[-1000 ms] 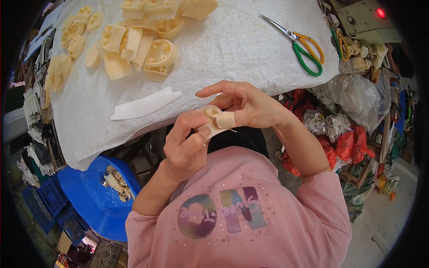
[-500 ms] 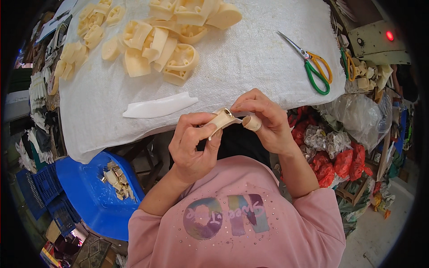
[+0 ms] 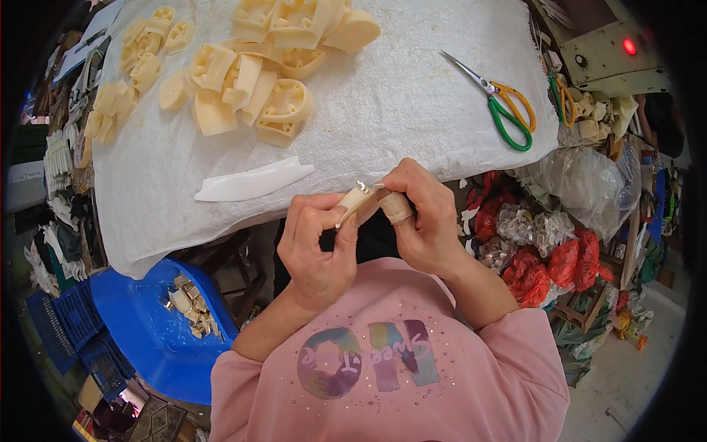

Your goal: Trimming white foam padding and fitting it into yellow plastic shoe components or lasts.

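Just off the table's near edge, my left hand [image 3: 318, 239] is closed round a small cream curved piece [image 3: 356, 200] with a shiny gold-coloured bit at its upper end. My right hand [image 3: 428, 214] pinches the piece's right side between fingertips and a thumb wrapped in beige tape [image 3: 398, 208]. A thin pale edge shows at those fingertips; whether it is part of the piece I cannot tell. Beyond my left hand, a curved white strip [image 3: 254, 181] lies on the white woven sheet [image 3: 383, 110]. Scissors [image 3: 495, 90] with one green and one orange handle lie farther right.
Cream hollow moulded parts [image 3: 283, 110] are heaped at the sheet's far left. A blue plastic tub [image 3: 140, 324] holding shiny gold-coloured pieces stands below left. Red bags [image 3: 563, 265] and clear plastic bags [image 3: 585, 177] crowd the right side. A machine with a red light [image 3: 629, 46] stands far right.
The piece has turned in my left hand, so its shiny end now points up. My right hand has moved left, its taped thumb nearer to the piece.
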Tool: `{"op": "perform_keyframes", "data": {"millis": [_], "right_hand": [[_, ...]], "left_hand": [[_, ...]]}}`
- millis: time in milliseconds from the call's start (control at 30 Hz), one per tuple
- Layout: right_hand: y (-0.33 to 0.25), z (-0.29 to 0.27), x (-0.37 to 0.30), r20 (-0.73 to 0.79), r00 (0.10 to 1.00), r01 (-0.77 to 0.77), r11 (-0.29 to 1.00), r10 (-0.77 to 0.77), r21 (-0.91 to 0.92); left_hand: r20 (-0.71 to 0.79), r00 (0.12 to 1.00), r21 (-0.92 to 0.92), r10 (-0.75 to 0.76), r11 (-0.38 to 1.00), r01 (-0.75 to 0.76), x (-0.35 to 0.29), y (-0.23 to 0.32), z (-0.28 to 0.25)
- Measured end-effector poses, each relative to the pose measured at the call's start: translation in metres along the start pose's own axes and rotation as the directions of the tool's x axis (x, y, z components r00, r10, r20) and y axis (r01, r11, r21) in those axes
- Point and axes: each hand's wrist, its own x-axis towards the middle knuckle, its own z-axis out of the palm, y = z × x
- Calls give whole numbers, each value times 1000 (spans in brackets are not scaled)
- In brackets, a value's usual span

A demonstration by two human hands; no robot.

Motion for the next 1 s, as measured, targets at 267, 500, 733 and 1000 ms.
{"op": "perform_keyframes", "data": {"millis": [267,500,733,1000], "right_hand": [[-2,11,-2,-81,943,-304,935,323,184],[0,8,-5,-35,994,-104,992,107,76],[5,1,3,103,995,-17,991,4,130],[22,-3,2,227,965,-216,887,130,408]], "left_hand": [[53,999,-39,-9,999,11,-2,-3,-1],[111,993,51,40,998,-46,5,1,-5],[112,994,16,1,1000,-3,4,-2,-9],[198,933,-477,-300,802,359,0,-4,-9]]}}
